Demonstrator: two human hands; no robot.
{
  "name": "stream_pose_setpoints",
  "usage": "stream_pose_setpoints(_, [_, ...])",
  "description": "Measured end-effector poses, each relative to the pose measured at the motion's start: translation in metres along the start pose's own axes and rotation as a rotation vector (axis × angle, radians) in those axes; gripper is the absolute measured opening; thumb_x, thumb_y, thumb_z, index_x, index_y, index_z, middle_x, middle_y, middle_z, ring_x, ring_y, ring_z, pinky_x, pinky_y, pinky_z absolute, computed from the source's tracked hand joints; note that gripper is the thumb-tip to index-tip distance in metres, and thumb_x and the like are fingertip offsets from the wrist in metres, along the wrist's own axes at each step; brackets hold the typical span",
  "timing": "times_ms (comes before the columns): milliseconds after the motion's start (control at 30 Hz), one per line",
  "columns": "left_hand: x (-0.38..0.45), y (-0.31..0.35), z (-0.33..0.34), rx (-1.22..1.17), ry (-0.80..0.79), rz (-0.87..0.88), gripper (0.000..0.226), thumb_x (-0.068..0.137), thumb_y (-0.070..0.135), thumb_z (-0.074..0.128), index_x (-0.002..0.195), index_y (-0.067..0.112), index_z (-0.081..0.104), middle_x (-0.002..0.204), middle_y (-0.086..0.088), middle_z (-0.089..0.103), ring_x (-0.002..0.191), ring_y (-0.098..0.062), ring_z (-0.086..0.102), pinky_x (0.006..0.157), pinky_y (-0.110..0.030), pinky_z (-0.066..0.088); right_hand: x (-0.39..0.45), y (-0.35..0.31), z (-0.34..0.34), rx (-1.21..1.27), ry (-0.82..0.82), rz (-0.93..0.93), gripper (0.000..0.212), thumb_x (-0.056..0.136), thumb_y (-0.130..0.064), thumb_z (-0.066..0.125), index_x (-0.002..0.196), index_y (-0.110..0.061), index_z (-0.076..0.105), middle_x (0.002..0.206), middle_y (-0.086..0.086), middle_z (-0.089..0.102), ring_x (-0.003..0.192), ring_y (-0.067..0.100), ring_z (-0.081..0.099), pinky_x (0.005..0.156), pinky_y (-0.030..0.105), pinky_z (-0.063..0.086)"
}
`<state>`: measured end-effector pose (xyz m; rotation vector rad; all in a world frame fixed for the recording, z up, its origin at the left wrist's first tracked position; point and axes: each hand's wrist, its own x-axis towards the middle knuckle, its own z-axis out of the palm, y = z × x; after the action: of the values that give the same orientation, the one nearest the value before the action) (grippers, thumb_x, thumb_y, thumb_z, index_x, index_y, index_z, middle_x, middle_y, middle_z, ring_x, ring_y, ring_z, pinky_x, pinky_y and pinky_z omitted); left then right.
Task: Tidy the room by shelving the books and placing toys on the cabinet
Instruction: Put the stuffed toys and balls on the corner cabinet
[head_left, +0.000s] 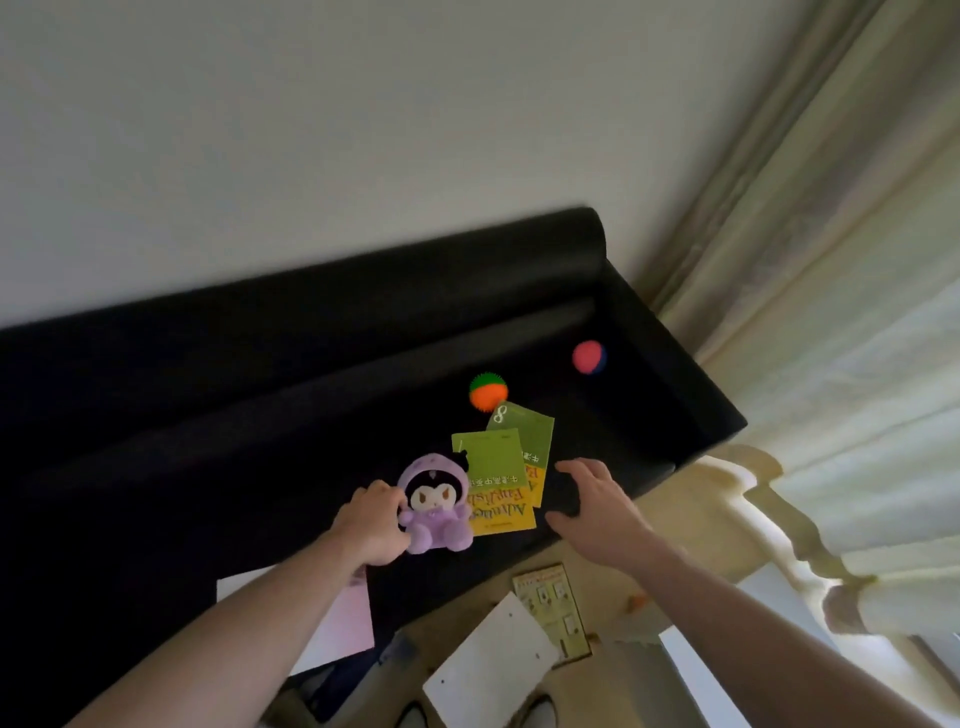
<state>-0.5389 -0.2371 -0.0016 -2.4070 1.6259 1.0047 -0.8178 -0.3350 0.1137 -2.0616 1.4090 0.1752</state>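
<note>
A single wide-angle view, worn on the person's head, looks forward and steeply down onto a black sofa (311, 395), which fills the middle of the frame and serves as the landmark. The camera stands close in front of the sofa's seat edge, with both forearms reaching away from the lens toward it. The view is tilted, so the sofa's backrest runs diagonally, rising to the right. Beyond the sofa is a pale wall (363, 130); right of it, curtains (831, 312); below it, floor. No second view overlaps.
</note>
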Motion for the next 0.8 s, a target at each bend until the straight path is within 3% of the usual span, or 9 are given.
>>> stream_pose_setpoints(167, [0.064, 0.0, 0.018, -0.007, 0.021, -0.059, 0.054, 0.086, 0.039, 0.073, 0.135, 0.028, 0.053, 0.132, 0.003, 0.05, 0.111, -0.017, 0.055, 0.092, -0.036, 0.056, 0.087, 0.018, 0.022, -0.047, -0.054, 0.022, 0.068, 0.093, -0.032, 0.067, 0.153, -0.027, 0.034, 0.154, -0.002, 0.033, 0.133, 0.021, 0.047, 0.106, 0.038, 0.048])
stream_pose_setpoints(367, [0.149, -0.004, 0.075, -0.057, 0.049, -0.165, 0.075, 0.085, 0.04, 0.078, 0.148, 0.027, 0.04, 0.141, -0.002, 0.043, 0.119, -0.021, 0.053, 0.096, -0.037, 0.055, 0.205, 0.051, 0.071, -0.078, -0.125, -0.004, 0.076, 0.089, -0.031, 0.069, 0.155, -0.026, 0.031, 0.154, 0.001, 0.033, 0.134, 0.025, 0.047, 0.105, 0.043, 0.049])
stream_pose_setpoints(467, [0.186, -0.003, 0.116, -0.081, 0.07, -0.216, 0.088, 0.087, 0.047, 0.077, 0.157, 0.03, 0.027, 0.155, -0.004, 0.031, 0.126, -0.024, 0.05, 0.095, -0.038, 0.055, 0.248, 0.071, 0.099, -0.074, -0.163, -0.007, 0.078, 0.091, -0.028, 0.07, 0.156, -0.025, 0.027, 0.155, 0.002, 0.029, 0.133, 0.029, 0.047, 0.102, 0.042, 0.051])
stream_pose_setpoints(600, [0.255, -0.012, 0.18, -0.167, 0.055, -0.231, 0.118, 0.08, 0.048, 0.083, 0.164, 0.036, 0.001, 0.169, -0.002, -0.001, 0.146, -0.035, 0.035, 0.105, -0.047, 0.053, 0.327, 0.102, 0.146, -0.077, -0.133, -0.052, 0.078, 0.089, -0.025, 0.07, 0.154, -0.024, 0.028, 0.152, 0.003, 0.03, 0.125, 0.028, 0.053, 0.09, 0.038, 0.058])
stream_pose_setpoints(667, [0.279, -0.02, 0.209, -0.199, 0.098, -0.273, 0.119, 0.083, 0.037, 0.083, 0.161, 0.042, -0.006, 0.17, 0.003, -0.008, 0.149, -0.036, 0.03, 0.101, -0.051, 0.055, 0.36, 0.116, 0.167, -0.088, -0.126, -0.062, 0.078, 0.089, -0.026, 0.07, 0.153, -0.025, 0.026, 0.151, 0.003, 0.028, 0.124, 0.028, 0.053, 0.093, 0.044, 0.057])
stream_pose_setpoints(800, [0.308, -0.033, 0.24, -0.168, 0.176, -0.347, 0.108, 0.089, 0.029, 0.076, 0.16, 0.042, -0.003, 0.168, 0.004, 0.002, 0.143, -0.034, 0.041, 0.091, -0.048, 0.06, 0.409, 0.133, 0.198, -0.112, -0.109, -0.053, 0.092, 0.088, -0.027, 0.072, 0.159, -0.028, 0.013, 0.161, 0.002, 0.016, 0.139, 0.034, 0.041, 0.103, 0.051, 0.052])
